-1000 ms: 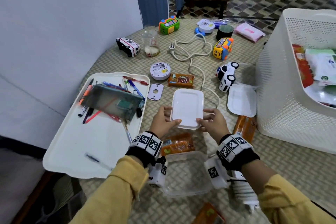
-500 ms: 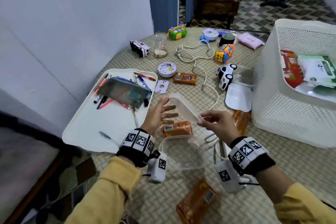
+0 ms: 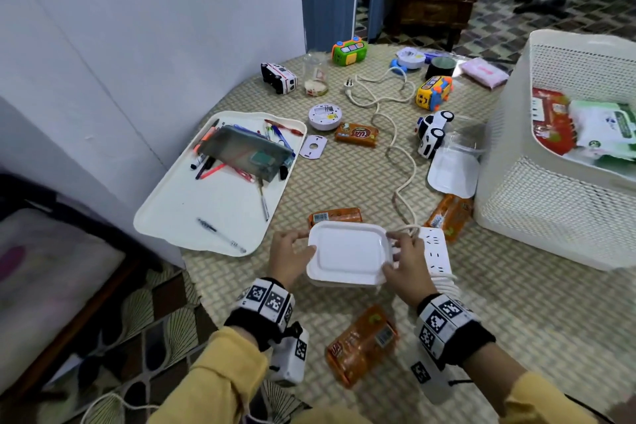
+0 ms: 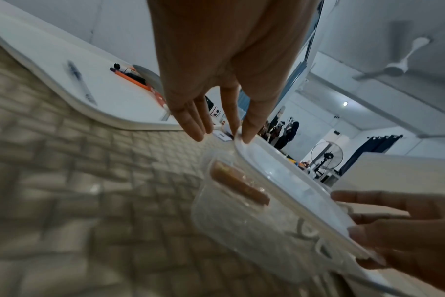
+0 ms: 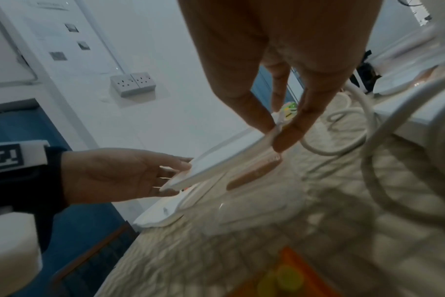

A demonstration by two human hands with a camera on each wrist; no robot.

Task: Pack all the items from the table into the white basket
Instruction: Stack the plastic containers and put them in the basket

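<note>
Your left hand (image 3: 290, 256) and right hand (image 3: 406, 263) pinch opposite edges of the white lid (image 3: 347, 253), holding it over the clear box (image 4: 244, 225) on the bench (image 3: 516, 303); whether it has seated is blurred. The basket (image 3: 564, 217) stands to your right, well apart from the box.

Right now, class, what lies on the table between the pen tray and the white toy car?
In the head view, an orange snack pack, a small white plate and the white cord lie between the pen tray and the toy car.
</note>
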